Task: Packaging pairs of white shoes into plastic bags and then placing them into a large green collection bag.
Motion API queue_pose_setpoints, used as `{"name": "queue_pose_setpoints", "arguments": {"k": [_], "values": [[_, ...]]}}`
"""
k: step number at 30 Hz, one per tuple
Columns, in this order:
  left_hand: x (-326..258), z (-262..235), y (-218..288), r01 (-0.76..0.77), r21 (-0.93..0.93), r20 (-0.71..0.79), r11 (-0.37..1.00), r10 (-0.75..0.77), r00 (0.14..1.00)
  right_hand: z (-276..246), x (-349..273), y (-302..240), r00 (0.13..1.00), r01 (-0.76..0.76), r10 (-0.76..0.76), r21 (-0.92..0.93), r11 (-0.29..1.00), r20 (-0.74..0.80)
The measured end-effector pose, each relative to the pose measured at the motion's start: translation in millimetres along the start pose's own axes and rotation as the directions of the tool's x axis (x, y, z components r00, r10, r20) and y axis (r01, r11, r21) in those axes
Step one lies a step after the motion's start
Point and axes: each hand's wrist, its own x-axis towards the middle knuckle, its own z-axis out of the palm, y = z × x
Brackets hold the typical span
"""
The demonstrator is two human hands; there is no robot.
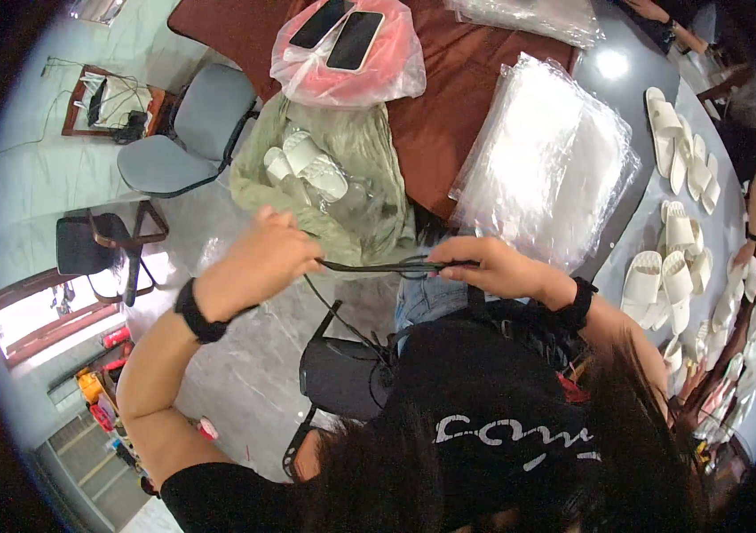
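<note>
A bundled black cable (364,266) stretches level between my two hands, in front of my body. My left hand (262,253) is closed around its left end, slightly blurred. My right hand (498,265) pinches the other end between thumb and fingers. One thin strand hangs from near the left hand down to my lap, and a small loop shows beside the right fingertips. Just beyond the hands sits an open greenish plastic bag (258,191) with white slippers (314,164) in it. I wear a black band on each wrist.
Two phones (356,40) lie on a pink plastic bag (404,75) on the brown-covered table (431,133). Clear plastic sleeves (546,160) are stacked at right. Further right, rows of white slippers (662,280) cover a grey table, with other people beyond. Chairs (165,169) stand at left.
</note>
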Motion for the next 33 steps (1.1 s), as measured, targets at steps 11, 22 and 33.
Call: {"name": "queue_pose_setpoints", "arguments": {"k": [11,22,33], "values": [[13.5,-68.0,-18.0,0.293,-0.774,0.329,0.56,-0.04,0.944,-6.9,31.1,26.3,0.962,-0.249,0.262,0.152,0.957,-0.074],[126.3,19.3,27.6,-0.273,-0.072,0.799,0.959,0.219,0.56,34.3,0.7,38.2,0.928,-0.138,0.169,-0.115,0.984,0.332],[105.0,-136.3,135.7,-0.63,-0.599,-0.657,0.495,0.146,0.74,-89.3,-252.4,11.7,0.496,-0.156,0.184,0.121,0.98,-0.849]]}}
